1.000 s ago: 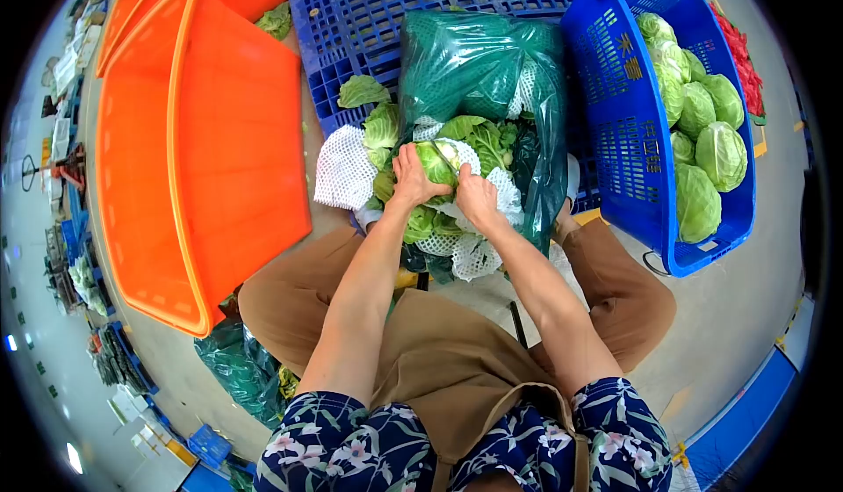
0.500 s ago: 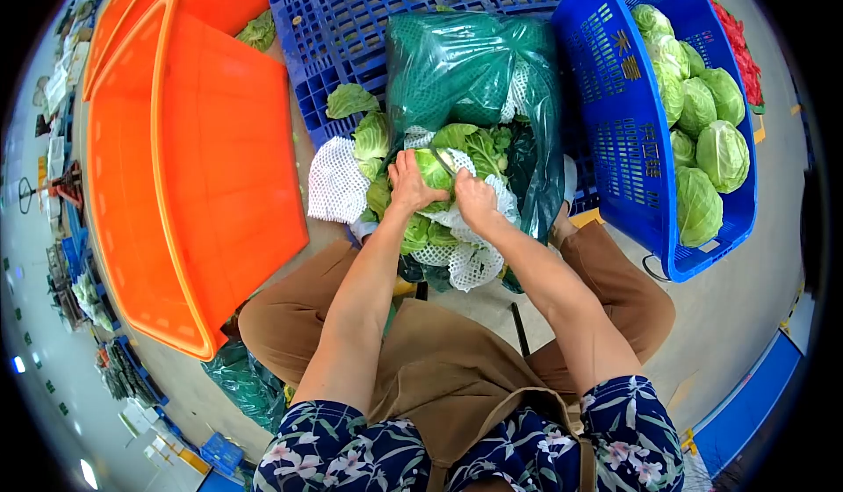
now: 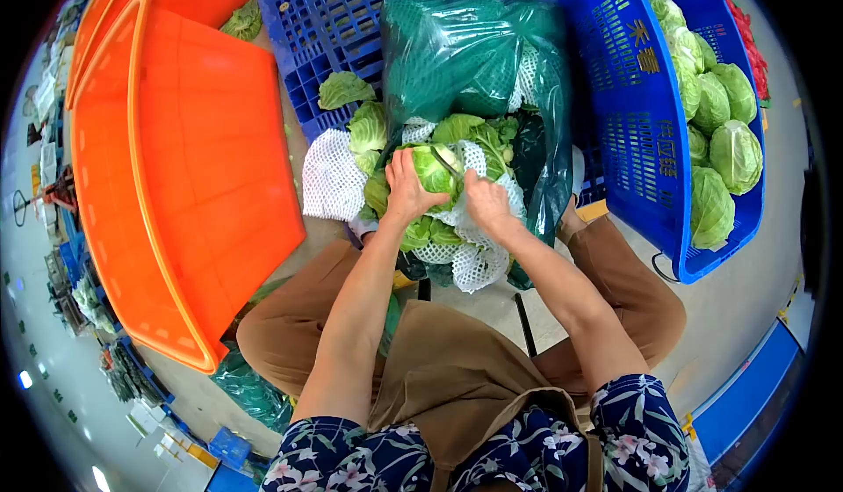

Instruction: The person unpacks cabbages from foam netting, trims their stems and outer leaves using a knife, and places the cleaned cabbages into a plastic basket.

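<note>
My left hand [image 3: 409, 190] grips a green cabbage [image 3: 435, 176] from its left side, thumb toward me and fingers over the far side. In my right hand [image 3: 486, 200] is a knife [image 3: 446, 161]; its thin dark blade lies across the cabbage's right part, and the handle is hidden in my fist. Loose outer leaves [image 3: 368, 128] and white foam net sleeves [image 3: 481, 262] lie around and under the cabbage. Just beyond stands a green plastic bag [image 3: 474, 48] with net-wrapped contents. Another white foam net [image 3: 333, 176] lies to the left.
At right a tilted blue crate [image 3: 625, 97] holds several cabbages [image 3: 736, 156]. A large orange bin [image 3: 202, 167] stands at left. The bag rests on a blue plastic pallet [image 3: 329, 13]. My knees flank the work, and a green plastic bag [image 3: 250, 387] lies by my left leg.
The knife hand has shifted slightly right and down, and more of the blade shows across the cabbage. My left hand keeps its hold. The whole view has shifted a little.
</note>
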`<state>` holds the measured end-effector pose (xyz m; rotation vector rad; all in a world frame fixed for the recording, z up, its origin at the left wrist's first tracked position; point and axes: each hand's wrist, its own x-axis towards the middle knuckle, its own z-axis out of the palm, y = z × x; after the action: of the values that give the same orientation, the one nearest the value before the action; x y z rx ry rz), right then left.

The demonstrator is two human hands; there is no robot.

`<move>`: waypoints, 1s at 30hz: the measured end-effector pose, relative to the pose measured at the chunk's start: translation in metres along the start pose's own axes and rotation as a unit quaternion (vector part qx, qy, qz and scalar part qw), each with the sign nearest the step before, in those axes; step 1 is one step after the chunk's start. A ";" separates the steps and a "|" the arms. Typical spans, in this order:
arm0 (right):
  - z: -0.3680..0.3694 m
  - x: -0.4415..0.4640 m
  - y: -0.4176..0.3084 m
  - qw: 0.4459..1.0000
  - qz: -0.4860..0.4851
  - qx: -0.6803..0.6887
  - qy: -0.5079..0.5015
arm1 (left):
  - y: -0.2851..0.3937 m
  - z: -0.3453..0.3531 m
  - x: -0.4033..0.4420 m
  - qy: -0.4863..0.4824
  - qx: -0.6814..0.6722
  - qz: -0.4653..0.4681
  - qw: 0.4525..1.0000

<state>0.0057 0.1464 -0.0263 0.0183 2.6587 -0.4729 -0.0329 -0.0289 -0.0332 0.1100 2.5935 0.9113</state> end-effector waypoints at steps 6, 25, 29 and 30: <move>-0.006 0.032 -0.004 1.000 -0.007 -0.018 -0.019 | 0.010 0.012 0.001 0.041 0.010 0.002 0.999; -0.001 0.020 0.018 0.999 0.011 -0.032 -0.039 | 0.030 -0.002 0.016 -0.058 0.060 -0.074 0.994; 0.012 0.020 0.025 0.999 0.027 -0.019 -0.024 | 0.009 0.009 0.006 -0.003 0.055 0.000 0.998; 0.036 0.037 0.037 0.999 0.041 -0.020 -0.020 | 0.025 0.000 -0.005 -0.011 0.028 0.008 1.000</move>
<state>-0.0100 0.1675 -0.0846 0.1038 2.6158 -0.3886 -0.0299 -0.0098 -0.0162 0.1542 2.6022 0.8390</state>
